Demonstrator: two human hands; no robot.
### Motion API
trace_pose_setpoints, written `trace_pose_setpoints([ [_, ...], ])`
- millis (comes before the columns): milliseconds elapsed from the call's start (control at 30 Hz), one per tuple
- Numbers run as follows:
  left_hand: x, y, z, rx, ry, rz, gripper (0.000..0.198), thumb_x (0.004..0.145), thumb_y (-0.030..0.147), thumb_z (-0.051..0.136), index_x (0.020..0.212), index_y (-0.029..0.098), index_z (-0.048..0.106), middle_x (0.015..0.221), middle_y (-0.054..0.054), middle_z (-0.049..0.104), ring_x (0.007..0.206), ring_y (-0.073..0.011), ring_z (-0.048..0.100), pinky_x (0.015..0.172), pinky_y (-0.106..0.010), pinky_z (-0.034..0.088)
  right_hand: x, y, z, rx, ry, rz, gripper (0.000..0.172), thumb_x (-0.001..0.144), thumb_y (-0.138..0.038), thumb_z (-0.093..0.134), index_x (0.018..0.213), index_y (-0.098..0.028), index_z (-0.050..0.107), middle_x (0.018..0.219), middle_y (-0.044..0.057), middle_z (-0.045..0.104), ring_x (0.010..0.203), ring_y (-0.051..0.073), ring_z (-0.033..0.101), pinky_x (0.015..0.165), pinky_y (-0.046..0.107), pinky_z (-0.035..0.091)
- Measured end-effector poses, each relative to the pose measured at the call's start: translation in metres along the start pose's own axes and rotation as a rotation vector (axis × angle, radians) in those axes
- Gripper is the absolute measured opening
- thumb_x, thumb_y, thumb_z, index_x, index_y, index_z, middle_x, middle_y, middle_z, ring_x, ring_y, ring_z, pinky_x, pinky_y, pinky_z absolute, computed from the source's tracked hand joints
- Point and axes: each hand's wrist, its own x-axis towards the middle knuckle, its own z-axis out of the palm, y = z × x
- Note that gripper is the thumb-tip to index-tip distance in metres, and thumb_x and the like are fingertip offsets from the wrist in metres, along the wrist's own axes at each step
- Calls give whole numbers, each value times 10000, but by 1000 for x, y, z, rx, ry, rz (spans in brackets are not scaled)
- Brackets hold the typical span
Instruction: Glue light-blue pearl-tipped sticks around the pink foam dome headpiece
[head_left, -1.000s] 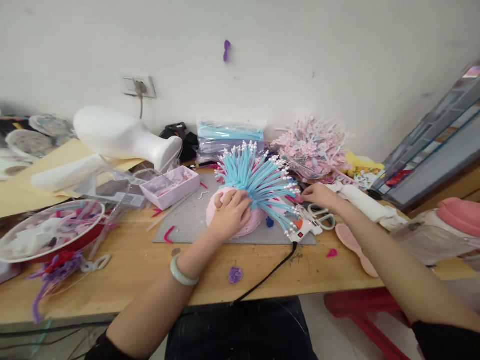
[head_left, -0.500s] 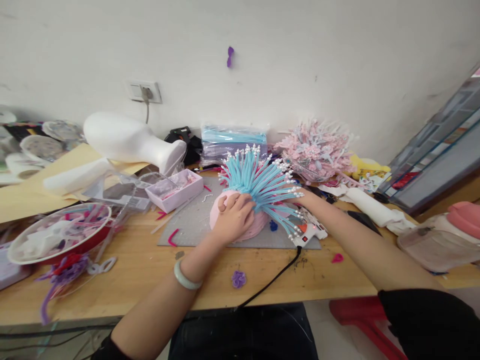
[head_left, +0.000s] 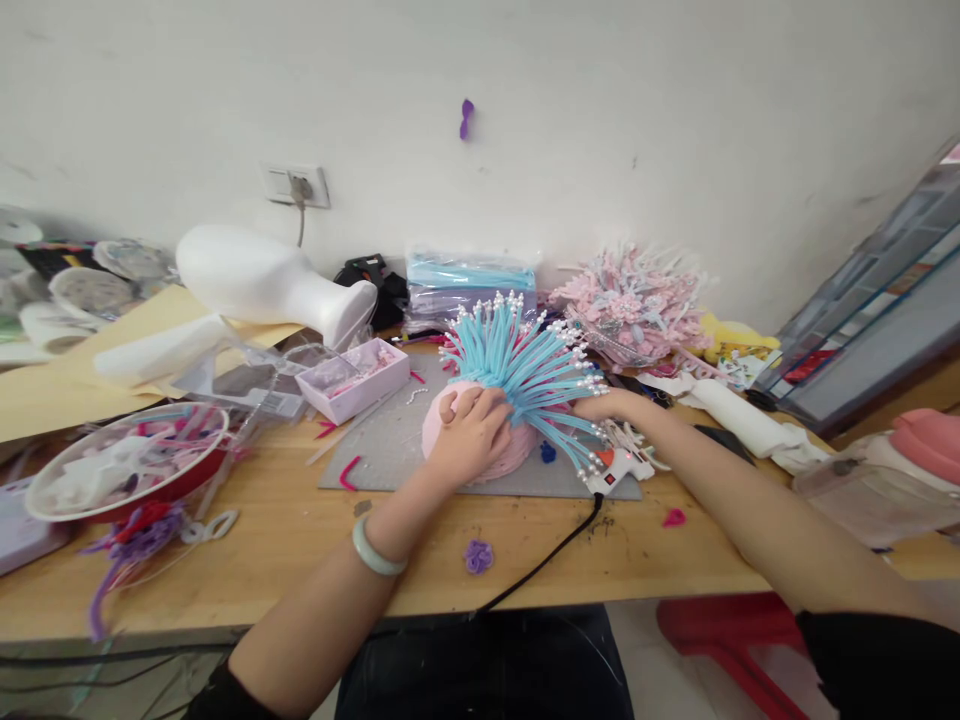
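Note:
My left hand (head_left: 472,432) lies curved over a pink dome-shaped base (head_left: 442,410), its fingers bent round the top and holding it. From the far side of the dome fans a thick spray of light blue fuzzy stems (head_left: 517,360) tipped with white pearl beads. My right hand (head_left: 604,403) reaches in behind the right part of the spray; its fingertips are hidden by the stems. Just below that hand, a white hot glue gun (head_left: 626,470) with a black cord rests at the edge of the grey cutting mat (head_left: 375,450).
A white foam mannequin head (head_left: 255,275) lies behind a pink box (head_left: 356,382) of small parts. To the left is a red-rimmed bowl (head_left: 45,505) of scraps. Pink beaded stems (head_left: 637,300) are heaped at the back right, near a paper roll (head_left: 739,415) and a plastic jug (head_left: 862,495).
My right forearm has shifted a little, and more of the right hand shows beside the blue stems. The left hand stays on the dome. The view has moved slightly.

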Motion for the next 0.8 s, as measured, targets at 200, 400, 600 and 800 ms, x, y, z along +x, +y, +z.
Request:
trace_pose_setpoints([
  [200, 0, 0, 0, 10, -12, -3, 218, 852, 259, 410, 967, 242, 595, 1149, -28, 587, 1073, -233, 454, 937, -448, 248, -43, 13, -49, -142, 308, 418, 191, 733, -258, 533, 750, -119, 662, 772, 106, 681, 720, 210, 612, 602, 270, 429],
  [400, -1, 1, 0, -7, -7, -12, 223, 854, 254, 403, 964, 247, 597, 1133, -36, 587, 1077, -235, 454, 948, -461, 229, -131, -5, -118, 249, 1260, 323, 355, 753, -449, 551, 543, -166, 504, 465, -19, 462, 424, 78, 417, 435, 254, 298],
  [600, 0, 0, -1, -30, -24, -6, 226, 857, 256, 403, 972, 239, 597, 1141, -40, 578, 1095, -238, 436, 962, -458, 229, -167, -30, -109, 607, 1380, 9, 321, 631, -465, 697, 551, -197, 537, 392, -45, 377, 311, 60, 322, 278, 221, 195],
  [800, 0, 1, -1, -17, -29, -1, 224, 857, 271, 406, 979, 237, 590, 1142, -46, 576, 1082, -243, 441, 950, -467, 231, -159, -34, -81, 502, 1197, 35, 346, 639, -530, 664, 667, -186, 640, 422, -27, 465, 316, 69, 377, 282, 203, 293],
])
